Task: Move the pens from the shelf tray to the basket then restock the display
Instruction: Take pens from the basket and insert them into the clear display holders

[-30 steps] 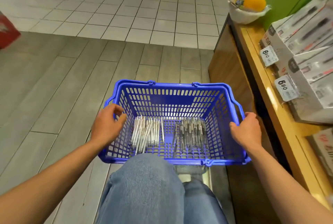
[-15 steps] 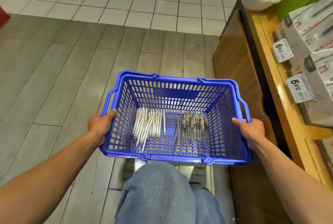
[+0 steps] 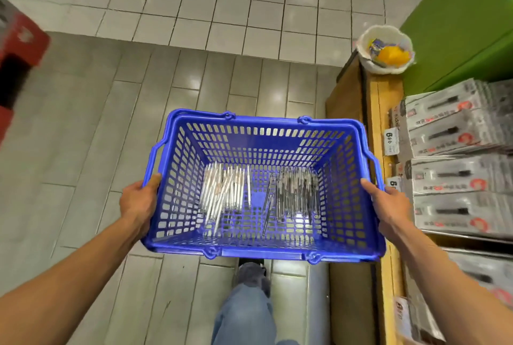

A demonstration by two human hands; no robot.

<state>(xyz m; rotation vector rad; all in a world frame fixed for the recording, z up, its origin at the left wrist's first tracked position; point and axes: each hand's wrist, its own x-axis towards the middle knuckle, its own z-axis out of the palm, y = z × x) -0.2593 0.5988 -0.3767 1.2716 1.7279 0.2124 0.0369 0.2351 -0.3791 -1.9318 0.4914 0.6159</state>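
Observation:
A blue plastic basket [image 3: 263, 250] is held up in the air over the floor, between both my hands. My left hand [image 3: 138, 203] grips its left rim, thumb on top. My right hand [image 3: 388, 207] grips the right rim the same way. Inside lie two piles: white pens [image 3: 222, 191] on the left of the bottom and dark clear-barrelled pens [image 3: 298, 191] on the right. The basket's two handles are folded down along the rim.
A wooden display shelf [image 3: 385, 94] runs along the right, stacked with grey packaged pen boxes [image 3: 455, 178] and price tags [image 3: 391, 137]. A white bowl [image 3: 384, 48] with an orange item sits at its far end. A red object [image 3: 19, 47] is at the left. My leg [image 3: 247, 308] is below the basket.
The basket has been lifted off my knee and is carried higher; I have risen, so the view now looks down on the shelf and floor. Both hands shifted to grip the side rims.

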